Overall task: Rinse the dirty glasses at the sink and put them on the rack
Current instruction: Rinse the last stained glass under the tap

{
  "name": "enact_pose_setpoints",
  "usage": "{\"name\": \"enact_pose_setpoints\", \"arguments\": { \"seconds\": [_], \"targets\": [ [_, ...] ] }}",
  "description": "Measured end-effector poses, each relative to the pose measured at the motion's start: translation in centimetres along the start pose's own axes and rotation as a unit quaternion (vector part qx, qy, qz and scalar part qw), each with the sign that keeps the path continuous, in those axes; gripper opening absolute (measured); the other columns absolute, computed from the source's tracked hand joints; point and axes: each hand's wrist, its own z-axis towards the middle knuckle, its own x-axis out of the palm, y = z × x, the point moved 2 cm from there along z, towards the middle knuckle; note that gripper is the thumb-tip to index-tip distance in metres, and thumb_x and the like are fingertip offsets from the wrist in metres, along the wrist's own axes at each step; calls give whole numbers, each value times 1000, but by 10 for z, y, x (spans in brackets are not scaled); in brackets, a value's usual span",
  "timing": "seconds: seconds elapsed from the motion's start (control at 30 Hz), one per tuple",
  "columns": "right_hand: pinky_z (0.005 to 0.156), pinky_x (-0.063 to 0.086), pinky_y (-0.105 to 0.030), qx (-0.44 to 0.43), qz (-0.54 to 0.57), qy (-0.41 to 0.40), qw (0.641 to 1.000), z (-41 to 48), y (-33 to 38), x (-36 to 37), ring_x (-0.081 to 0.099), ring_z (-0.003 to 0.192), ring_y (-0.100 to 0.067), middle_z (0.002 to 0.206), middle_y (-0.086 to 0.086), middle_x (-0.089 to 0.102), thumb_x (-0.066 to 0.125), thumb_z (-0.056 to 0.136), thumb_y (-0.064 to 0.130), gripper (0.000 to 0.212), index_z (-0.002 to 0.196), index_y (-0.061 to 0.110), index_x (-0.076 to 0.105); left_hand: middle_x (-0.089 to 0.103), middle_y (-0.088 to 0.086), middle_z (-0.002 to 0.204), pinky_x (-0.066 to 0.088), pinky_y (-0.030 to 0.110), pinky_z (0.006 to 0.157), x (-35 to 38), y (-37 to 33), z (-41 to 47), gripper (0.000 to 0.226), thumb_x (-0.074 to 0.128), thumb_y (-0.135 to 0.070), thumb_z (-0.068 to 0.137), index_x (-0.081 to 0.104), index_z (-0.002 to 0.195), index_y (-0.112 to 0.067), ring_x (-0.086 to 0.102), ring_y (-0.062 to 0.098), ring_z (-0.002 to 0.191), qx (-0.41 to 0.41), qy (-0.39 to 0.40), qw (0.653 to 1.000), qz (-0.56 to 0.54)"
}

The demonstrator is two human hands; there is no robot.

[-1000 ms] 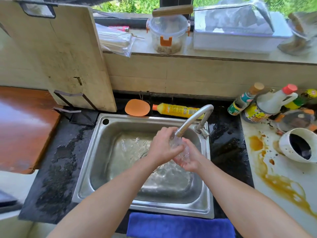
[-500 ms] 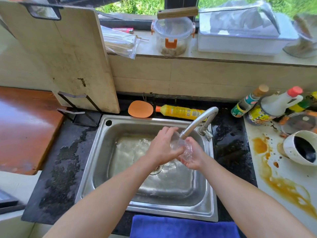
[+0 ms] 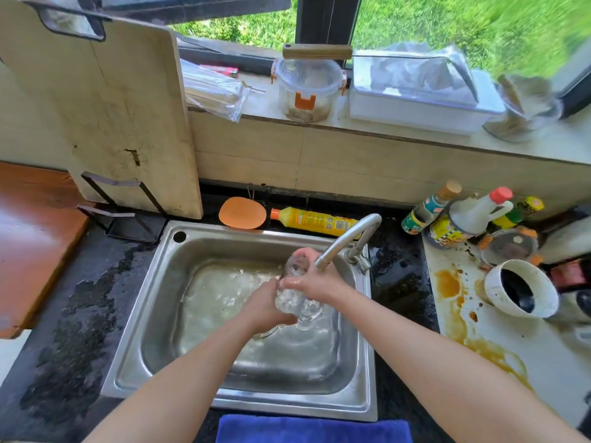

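The glass (image 3: 293, 295) is clear and wet, its outline partly lost in water and glare, and it sits tilted over the middle of the steel sink (image 3: 166, 298), just below the mouth of the curved faucet (image 3: 350, 236). Which end is the open one cannot be told for sure. Both hands grip it: the left hand (image 3: 265, 305) curls round the nearer, lower part from the left, and the right hand (image 3: 321, 281) wraps over the farther, upper part from the right, thumb across the glass. Both forearms reach in from the near edge. Water lies rippled in the sink's bottom. Behind the sink a yellow bottle (image 3: 315, 221) lies on its side on the dark, wet bench (image 3: 80, 314), beside an orange pad (image 3: 242, 212).
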Motion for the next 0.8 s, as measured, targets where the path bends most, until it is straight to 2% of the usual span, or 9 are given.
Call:
{"name": "enact_pose_setpoints", "arguments": {
  "seconds": [0.13, 0.3, 0.4, 0.47, 0.53, 0.6, 0.67, 0.73, 0.8],
  "targets": [
    [97, 51, -37, -52, -98, 0, 994, -3, 2, 4, 56, 113, -14, 124, 8, 52, 81, 68, 45, 69, 127, 37, 46, 60, -5, 114, 50, 37, 87, 0, 1, 2, 71, 84, -37, 61, 50, 121, -26, 58, 16, 104, 4, -12, 999, -36],
    [96, 48, -30, -32, -45, -30, 998, -11, -6, -5, 58, 106, -11, 114, 11, 58, 83, 70, 44, 62, 124, 39, 53, 58, -17, 103, 46, 28, 76, 4, -15, -2, 65, 88, -26, 61, 49, 113, -31, 56, 9, 96, 29, -32, 994, -100],
    [100, 48, -32, -27, 39, -18, 999, -16, -17, -13, 61, 106, -2, 112, 21, 63, 85, 64, 49, 62, 119, 37, 59, 62, -6, 106, 53, 35, 81, 12, -27, 0, 63, 87, -17, 60, 53, 113, -23, 60, 15, 99, 24, -27, 990, -139],
    [94, 48, -26, -43, 91, 26, 995, -19, -22, -24, 61, 105, 2, 110, 21, 65, 81, 76, 42, 39, 109, 37, 61, 61, 1, 106, 53, 41, 84, 15, -32, 1, 61, 84, -15, 59, 54, 112, -16, 60, 20, 100, 18, -29, 990, -135],
    [86, 47, -21, -50, 109, 5, 993, -20, -31, -43, 62, 108, -6, 113, 12, 67, 74, 85, 38, 28, 111, 32, 65, 60, 4, 106, 51, 42, 83, 17, -35, 2, 59, 82, -15, 59, 52, 109, -15, 58, 23, 101, 8, -27, 990, -137],
    [81, 47, -22, -13, 34, -89, 995, -16, -49, -68, 62, 110, -14, 117, 5, 66, 70, 88, 39, 39, 122, 22, 65, 61, 6, 108, 51, 45, 82, 16, -40, 3, 58, 79, -17, 57, 51, 108, -15, 58, 22, 100, 7, -25, 991, -132],
    [80, 48, -30, 24, -147, -169, 974, -10, -67, -88, 61, 106, -17, 119, 4, 64, 67, 89, 40, 39, 123, 22, 64, 62, 6, 109, 53, 47, 82, 15, -45, 5, 60, 78, -21, 55, 49, 108, -16, 59, 24, 102, 6, -31, 991, -127],
    [75, 46, -33, 36, -248, -174, 952, -1, -83, -96, 59, 104, -23, 121, -2, 59, 67, 87, 40, 39, 122, 23, 61, 60, 1, 108, 53, 42, 80, 16, -52, 4, 59, 79, -18, 60, 49, 110, -20, 59, 23, 102, 9, -39, 992, -118],
    [79, 45, -35, 45, -261, -154, 952, 9, -92, -97, 57, 107, -26, 123, -5, 54, 69, 86, 37, 46, 126, 20, 57, 59, -1, 108, 52, 41, 80, 17, -58, 2, 59, 79, -16, 63, 49, 114, -23, 58, 21, 101, 14, -48, 993, -110]
  ]
}}
